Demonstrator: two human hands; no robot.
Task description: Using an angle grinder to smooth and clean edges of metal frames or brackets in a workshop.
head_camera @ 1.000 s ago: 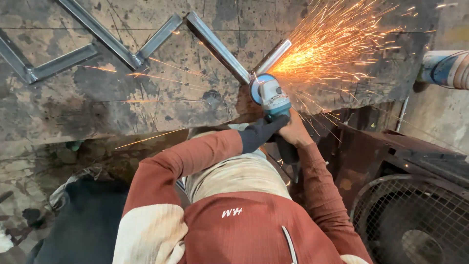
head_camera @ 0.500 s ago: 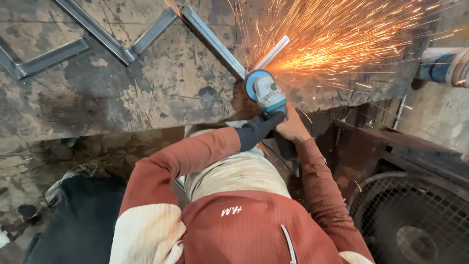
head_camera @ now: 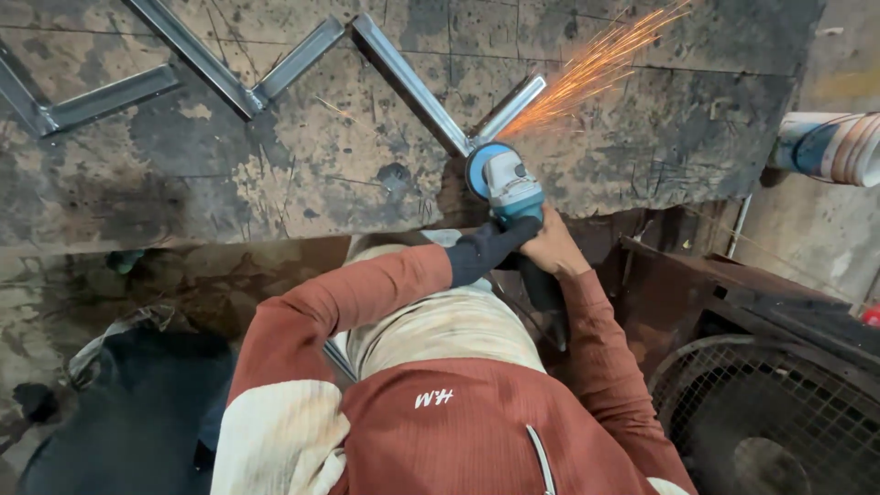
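Both hands, the gloved left hand [head_camera: 495, 246] and bare right hand [head_camera: 555, 249], are gripping tight the compact, heavy-looking teal angle grinder [head_camera: 509, 188], its disc sparking against the rigid zigzag steel bar [head_camera: 412, 87] lying on the table [head_camera: 275, 174].

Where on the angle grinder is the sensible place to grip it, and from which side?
Grip the angle grinder by its rear body, from the operator's side, as the left hand and right hand do: the guarded disc faces the zigzag metal bars, throwing sparks away.

A zigzag metal frame [head_camera: 275, 73] lies on the scarred workbench [head_camera: 302, 174].
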